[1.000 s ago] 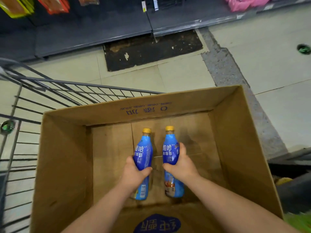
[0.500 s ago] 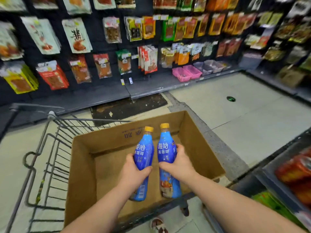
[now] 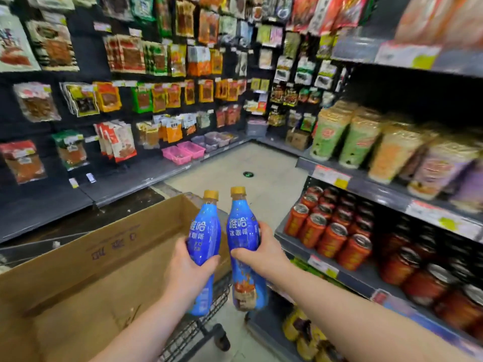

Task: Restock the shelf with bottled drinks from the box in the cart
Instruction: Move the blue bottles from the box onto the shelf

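I hold two blue bottled drinks with yellow caps, upright and side by side. My left hand grips the left bottle around its middle. My right hand grips the right bottle the same way. Both bottles are above the right edge of the cardboard box, which sits in the wire cart at the lower left. The box's inside looks bare where I can see it. The shelf of drinks stands to my right.
Rows of red cans fill the shelf at hand height; cup-shaped packs stand on the level above. A wall of hanging snack packets and pink baskets faces me across the tiled floor.
Both bottles have come up out of the box and moved right toward the shelf. My view has lifted from the box's floor to the aisle and shelves.
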The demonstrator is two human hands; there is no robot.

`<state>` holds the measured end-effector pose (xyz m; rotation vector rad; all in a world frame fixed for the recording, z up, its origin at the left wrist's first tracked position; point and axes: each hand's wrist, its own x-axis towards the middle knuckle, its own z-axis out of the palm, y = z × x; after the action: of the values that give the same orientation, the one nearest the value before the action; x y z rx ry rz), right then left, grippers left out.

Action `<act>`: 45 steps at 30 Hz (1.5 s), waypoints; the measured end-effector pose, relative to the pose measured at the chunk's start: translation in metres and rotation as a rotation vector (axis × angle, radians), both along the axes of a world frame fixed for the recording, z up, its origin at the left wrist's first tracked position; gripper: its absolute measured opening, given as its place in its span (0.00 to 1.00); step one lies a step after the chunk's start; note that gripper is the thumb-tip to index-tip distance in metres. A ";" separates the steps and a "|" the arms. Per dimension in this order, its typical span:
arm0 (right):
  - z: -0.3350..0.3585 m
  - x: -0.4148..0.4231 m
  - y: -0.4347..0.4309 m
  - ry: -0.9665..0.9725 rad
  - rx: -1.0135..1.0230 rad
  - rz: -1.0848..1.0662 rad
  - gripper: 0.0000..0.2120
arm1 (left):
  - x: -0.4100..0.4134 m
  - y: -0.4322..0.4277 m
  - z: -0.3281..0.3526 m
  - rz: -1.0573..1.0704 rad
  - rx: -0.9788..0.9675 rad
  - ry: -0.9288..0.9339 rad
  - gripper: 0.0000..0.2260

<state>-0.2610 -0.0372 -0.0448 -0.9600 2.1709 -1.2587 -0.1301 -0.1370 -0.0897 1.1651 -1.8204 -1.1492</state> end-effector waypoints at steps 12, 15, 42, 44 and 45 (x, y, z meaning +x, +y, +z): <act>0.056 -0.103 0.165 0.100 -0.150 -0.351 0.28 | -0.141 0.110 0.054 -0.344 -0.135 0.075 0.25; 0.072 -0.138 0.217 0.153 -0.189 -0.433 0.30 | -0.187 0.157 0.071 -0.421 -0.169 0.134 0.27; 0.146 -0.413 0.504 0.447 -0.393 -0.728 0.39 | -0.451 0.445 0.185 -0.715 -0.229 0.443 0.32; 0.139 -0.419 0.506 0.406 -0.424 -0.717 0.38 | -0.463 0.445 0.186 -0.725 -0.231 0.440 0.31; 0.136 -0.422 0.507 0.386 -0.437 -0.714 0.36 | -0.469 0.445 0.185 -0.728 -0.228 0.441 0.31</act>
<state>-0.6828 0.4700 0.0908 -0.6143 2.7349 -2.0849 -0.5995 0.3081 0.0957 0.0689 -1.9848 -1.3915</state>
